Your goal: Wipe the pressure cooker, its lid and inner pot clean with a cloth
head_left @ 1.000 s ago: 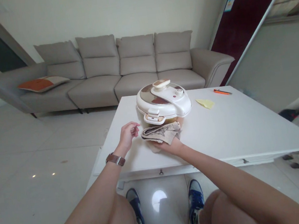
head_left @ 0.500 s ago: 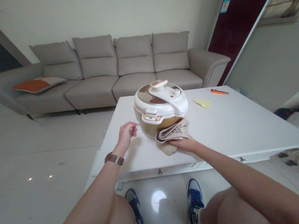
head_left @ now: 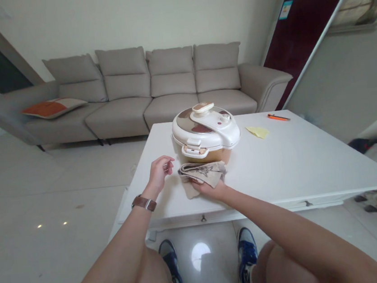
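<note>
A white electric pressure cooker [head_left: 204, 128], lid on, stands on the white table [head_left: 279, 163]. My right hand [head_left: 211, 190] grips a folded beige cloth [head_left: 200, 173] with a dark pattern and holds it against or just in front of the cooker's lower side. Some of its fingers are hidden under the cloth. To the left of the cooker, my left hand [head_left: 160, 171] hovers above the tabletop with loosely curled fingers and nothing in it. A brown-strapped watch [head_left: 144, 203] is on that wrist.
Right of the cooker lie a yellow piece of cloth or paper [head_left: 257, 132] and an orange utility knife [head_left: 278, 117]. A grey sofa [head_left: 174, 104] with an orange-and-white cushion [head_left: 53, 108] runs behind the table. The table's front has a drawer knob [head_left: 203, 218].
My right hand has slid the cloth leftward across the cooker's front. My left hand has stayed almost where it was. The view has shifted slightly.
</note>
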The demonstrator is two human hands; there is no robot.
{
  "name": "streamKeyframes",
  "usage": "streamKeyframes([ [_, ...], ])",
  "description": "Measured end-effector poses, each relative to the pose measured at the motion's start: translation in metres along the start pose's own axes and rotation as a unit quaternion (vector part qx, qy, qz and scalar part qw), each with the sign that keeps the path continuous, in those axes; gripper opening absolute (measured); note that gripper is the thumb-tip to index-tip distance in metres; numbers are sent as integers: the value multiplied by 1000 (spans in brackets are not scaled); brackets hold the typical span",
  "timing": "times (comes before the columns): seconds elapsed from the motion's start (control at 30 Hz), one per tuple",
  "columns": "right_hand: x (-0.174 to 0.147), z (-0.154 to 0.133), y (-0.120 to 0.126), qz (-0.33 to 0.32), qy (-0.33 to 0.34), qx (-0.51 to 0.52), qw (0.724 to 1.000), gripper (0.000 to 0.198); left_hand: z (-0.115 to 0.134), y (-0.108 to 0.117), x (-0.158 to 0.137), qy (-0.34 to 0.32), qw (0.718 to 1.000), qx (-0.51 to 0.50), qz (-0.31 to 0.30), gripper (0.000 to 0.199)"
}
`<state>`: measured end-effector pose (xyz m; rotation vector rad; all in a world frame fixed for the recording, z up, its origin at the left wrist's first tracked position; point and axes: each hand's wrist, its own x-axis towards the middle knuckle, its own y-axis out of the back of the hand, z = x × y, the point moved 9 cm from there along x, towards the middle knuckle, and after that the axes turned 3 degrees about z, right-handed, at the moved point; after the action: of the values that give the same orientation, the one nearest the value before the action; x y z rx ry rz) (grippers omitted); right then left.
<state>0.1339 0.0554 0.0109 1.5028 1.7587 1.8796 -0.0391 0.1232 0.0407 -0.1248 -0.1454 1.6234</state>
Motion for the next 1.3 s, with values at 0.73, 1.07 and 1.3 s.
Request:
streamKeyframes([
  [0.73,-84,92,59,-56,110,-133,983,43,7,-13,-5,2,1000,-13,-24,18],
  [1.07,-25,15,20,-58,143,-83,985,34,-2,-18,-5,10,998,11,-54,19],
  [1.3,5,8,13,-6,25,33,999,39,-5,-25,-5,23,998,11,-50,19],
])
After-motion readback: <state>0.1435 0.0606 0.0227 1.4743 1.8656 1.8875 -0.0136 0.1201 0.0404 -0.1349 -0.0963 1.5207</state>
